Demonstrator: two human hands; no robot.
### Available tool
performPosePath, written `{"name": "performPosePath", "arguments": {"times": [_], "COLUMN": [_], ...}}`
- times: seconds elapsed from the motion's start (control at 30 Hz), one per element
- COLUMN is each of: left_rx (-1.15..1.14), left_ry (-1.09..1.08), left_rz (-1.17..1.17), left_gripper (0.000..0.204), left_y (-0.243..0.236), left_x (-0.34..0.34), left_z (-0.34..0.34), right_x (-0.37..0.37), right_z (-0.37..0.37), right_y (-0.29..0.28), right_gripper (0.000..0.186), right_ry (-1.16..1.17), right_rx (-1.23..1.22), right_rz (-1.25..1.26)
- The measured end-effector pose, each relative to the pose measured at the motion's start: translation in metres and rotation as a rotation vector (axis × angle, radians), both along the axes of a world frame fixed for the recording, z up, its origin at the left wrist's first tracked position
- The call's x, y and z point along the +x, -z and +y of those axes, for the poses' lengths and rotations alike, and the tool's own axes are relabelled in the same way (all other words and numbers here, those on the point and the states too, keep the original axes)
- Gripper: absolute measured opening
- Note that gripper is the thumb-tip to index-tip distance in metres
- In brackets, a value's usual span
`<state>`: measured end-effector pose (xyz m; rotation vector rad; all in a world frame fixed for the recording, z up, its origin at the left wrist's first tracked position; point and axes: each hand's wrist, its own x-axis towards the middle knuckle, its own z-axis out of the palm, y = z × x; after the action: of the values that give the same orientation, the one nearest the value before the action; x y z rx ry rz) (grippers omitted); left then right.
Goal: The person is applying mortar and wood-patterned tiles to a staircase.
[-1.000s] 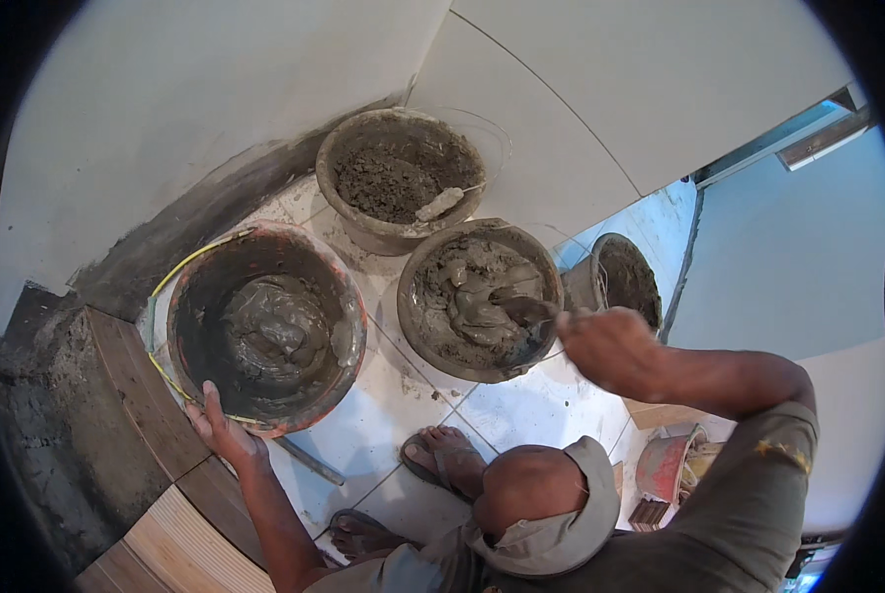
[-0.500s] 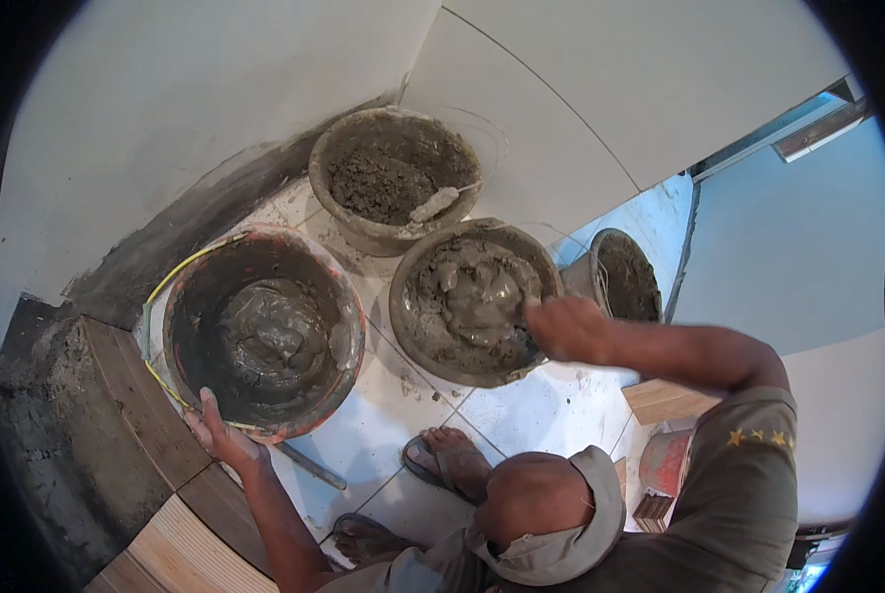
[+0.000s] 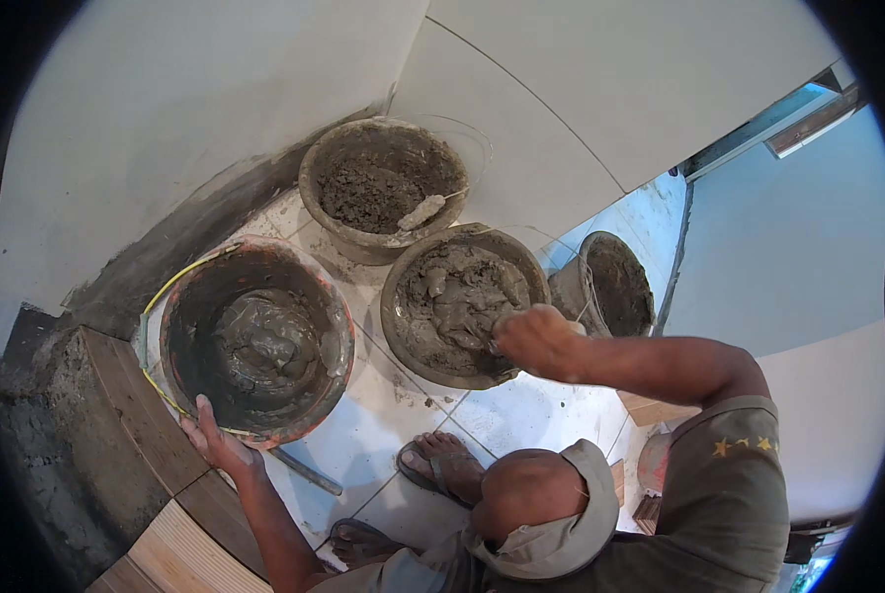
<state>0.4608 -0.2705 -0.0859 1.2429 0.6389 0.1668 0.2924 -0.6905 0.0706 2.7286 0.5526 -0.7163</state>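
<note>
My left hand is at the near left rim of a black bucket, seeming to hold it, fingers partly hidden against its side. Grey wet mortar lies in the bottom of this bucket, and its yellow-green handle hangs over the left side. My right hand is closed at the near right rim of the middle bucket, which holds lumpy wet mortar. Whatever its fingers grip is hidden; only a dark bit shows at the mortar.
Behind stands a bucket of drier, crumbly mix with a mortar-caked handle grip on its rim. Another mortar-smeared bucket leans at right. A bar lies on the tiled floor. Wood-look planks run at left, beside walls.
My right hand has drawn nearer to me and left across the middle bucket's rim, and the mortar there has been turned over. My left hand stays at the black bucket.
</note>
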Motion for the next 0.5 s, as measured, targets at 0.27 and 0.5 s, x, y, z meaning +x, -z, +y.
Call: {"name": "performPosePath", "arguments": {"times": [0.27,0.5], "left_rx": [-0.073,0.062], "left_ry": [0.161,0.060], "left_rz": [-0.146,-0.071], "left_gripper": [0.066,0.082], "left_y": [-0.005,-0.004], "left_x": [-0.005,-0.004], "left_z": [0.017,0.005], "right_x": [0.068,0.118], "right_z": [0.001,-0.041], "right_y": [-0.134,-0.112], "right_gripper": [0.023,0.026], "right_ry": [0.298,0.582], "right_rx": [-0.252,-0.260], "right_rz": [0.307,0.535]}}
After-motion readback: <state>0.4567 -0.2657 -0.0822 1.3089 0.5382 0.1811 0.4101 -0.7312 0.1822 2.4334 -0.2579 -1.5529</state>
